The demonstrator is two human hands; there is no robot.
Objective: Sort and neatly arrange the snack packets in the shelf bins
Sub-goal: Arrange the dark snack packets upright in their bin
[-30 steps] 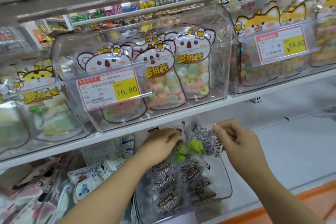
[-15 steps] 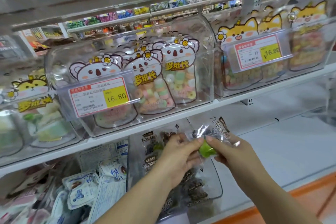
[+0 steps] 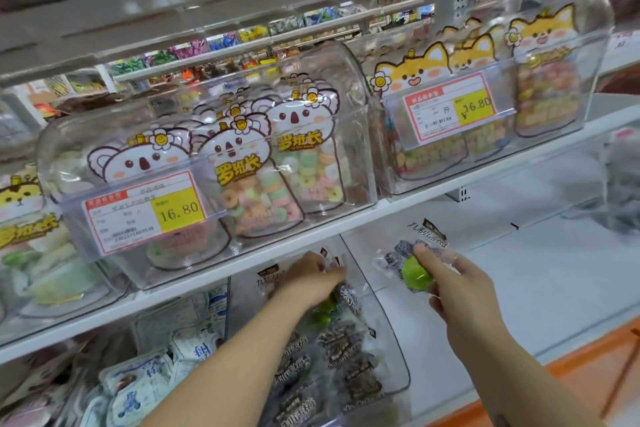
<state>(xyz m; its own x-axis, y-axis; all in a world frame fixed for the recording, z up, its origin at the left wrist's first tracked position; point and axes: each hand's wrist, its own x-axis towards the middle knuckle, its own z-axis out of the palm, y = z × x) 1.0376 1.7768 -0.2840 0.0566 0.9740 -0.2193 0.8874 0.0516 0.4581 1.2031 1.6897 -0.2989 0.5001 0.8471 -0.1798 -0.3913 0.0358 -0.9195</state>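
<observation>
My right hand (image 3: 457, 291) pinches a clear snack packet (image 3: 415, 260) with a green fruit picture and dark plums, held in the air to the right of the lower clear bin (image 3: 391, 343). My left hand (image 3: 311, 279) reaches into that bin's upper back and touches the tops of the packets standing there; whether it grips one is hidden. The bin holds several more of the same dark plum packets (image 3: 332, 357).
A white shelf edge (image 3: 346, 222) runs just above my hands, carrying lidded clear bins of koala bags (image 3: 242, 166) and fox bags (image 3: 485, 107) with 16.80 price tags. White and blue packets (image 3: 145, 378) lie lower left. Bare white shelf (image 3: 536, 281) spreads to the right.
My right hand has pulled one plum packet out of the bin and moved it right. My left hand has let go of it and gone back into the bin.
</observation>
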